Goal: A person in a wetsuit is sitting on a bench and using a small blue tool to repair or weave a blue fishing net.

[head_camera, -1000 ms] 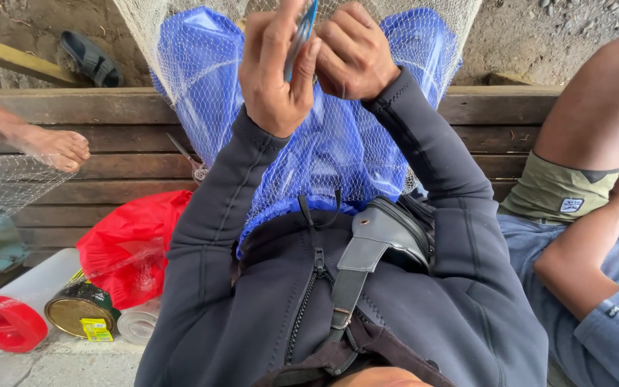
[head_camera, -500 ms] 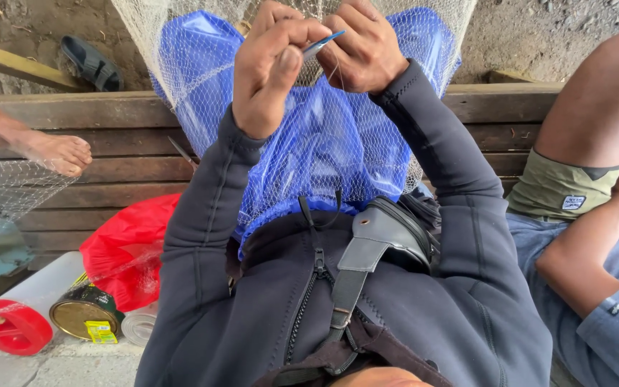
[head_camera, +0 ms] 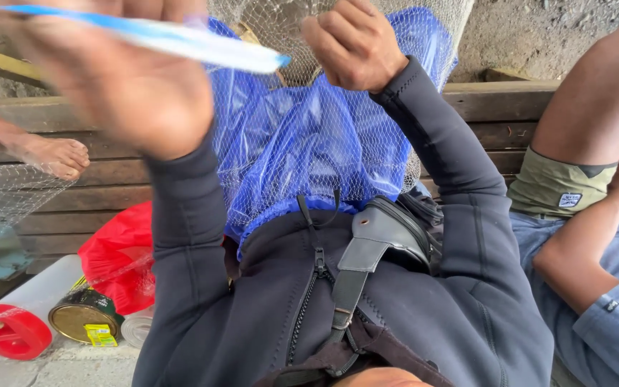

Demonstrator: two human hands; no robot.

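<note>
Looking down from my head camera, I am holding my left hand [head_camera: 109, 86] raised very close to the lens, blurred, with its fingers [head_camera: 173, 8] grasping a flat blue-and-white netting needle [head_camera: 159, 39]. The needle's long axis is running nearly level, from far left to a tip pointing right and slightly down, toward my right hand [head_camera: 352, 43]. My right hand is sitting a little further off, clenched into a fist; I am judging it to be pinching the net [head_camera: 367, 150] or a strand of it, though what is inside the fist I cannot tell. So the needle is lying to the left of my right fingers, its tip near them but apart, and my left hand is the one carrying it. The pale mesh is hanging down in front of me over a blue plastic sheet [head_camera: 302, 150] that is draping onto my chest. Beyond it a wooden plank wall [head_camera: 496, 107] is running left to right. At the near left, a red plastic bag [head_camera: 120, 251], a gold-lidded tin [head_camera: 84, 315] and a white tube with a red cap [head_camera: 12, 330] are lying on the ground. Another person's bare foot [head_camera: 51, 154] is resting at the left, and another person in olive shorts [head_camera: 567, 193] is sitting at my right.
</note>
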